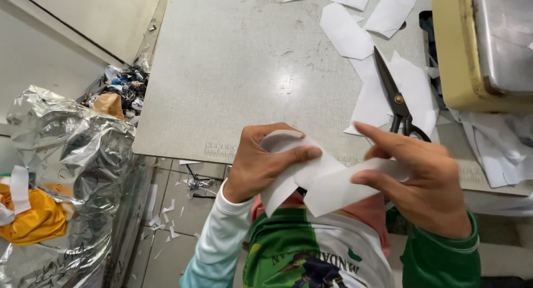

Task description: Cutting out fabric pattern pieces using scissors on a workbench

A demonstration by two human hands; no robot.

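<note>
Left hand [261, 163] and right hand [425, 179] pinch white paper [327, 182], fingers clamped on it, held over table edge. Grey table [233, 71] speckled, shiny. Scissors [397, 99] lie on paper scraps [383, 93]. Foil bag [83, 154] at left. Snippets on tiled floor [172, 221].

My left palm [252, 166] hidden behind its own knuckles, white paper piece [327, 185] partly covered by my fingers, black scissors [397, 99] handle loop behind my right hand [422, 179], metal-topped machine [483, 43] cut off by frame's edge, floor scraps [166, 218] too small to tell.
</note>
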